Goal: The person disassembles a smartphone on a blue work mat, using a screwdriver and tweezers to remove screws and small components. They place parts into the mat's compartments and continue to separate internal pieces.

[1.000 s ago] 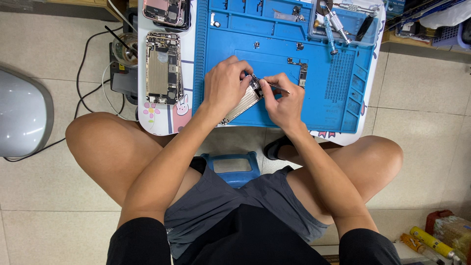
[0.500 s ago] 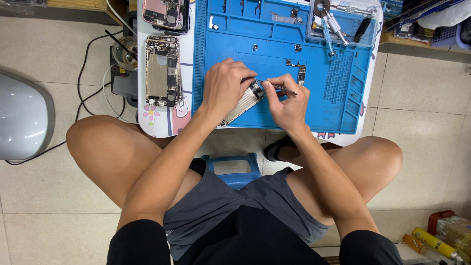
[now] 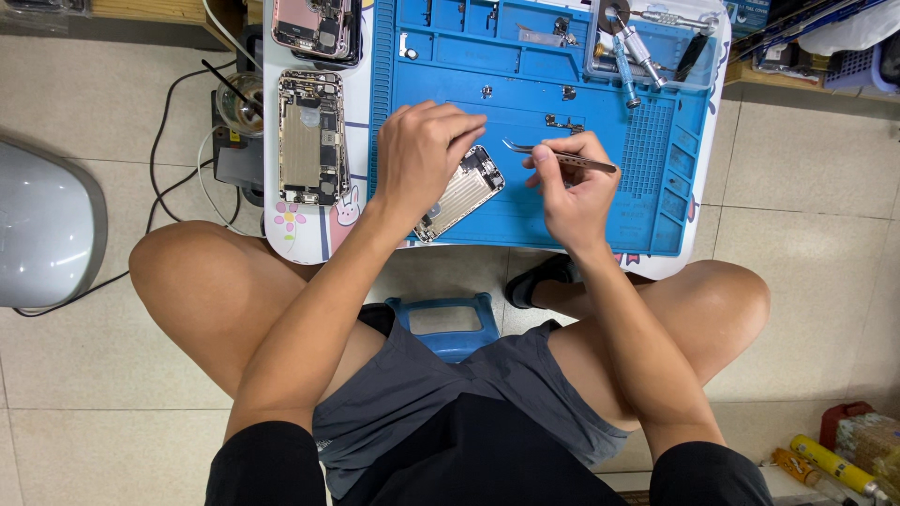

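Note:
My left hand (image 3: 422, 155) rests on an opened phone body (image 3: 461, 192), pinning it slantwise on the blue work mat (image 3: 525, 201). My right hand (image 3: 570, 183) holds metal tweezers (image 3: 553, 155) by the middle, their tips pointing left just above the phone's upper end and not touching it. Small loose parts (image 3: 562, 122) lie on the mat beyond the tweezers.
Two more opened phones (image 3: 311, 141) (image 3: 314, 26) lie on the white table strip left of the mat. A clear tray with screwdrivers (image 3: 647, 42) sits at the mat's top right. A blue stool (image 3: 448, 319) shows between my knees; a white rounded object (image 3: 42, 225) stands at the left.
My right hand has drawn back to the right, lifting the tweezers off the phone. The phone's upper end is now uncovered. My left hand stays on it.

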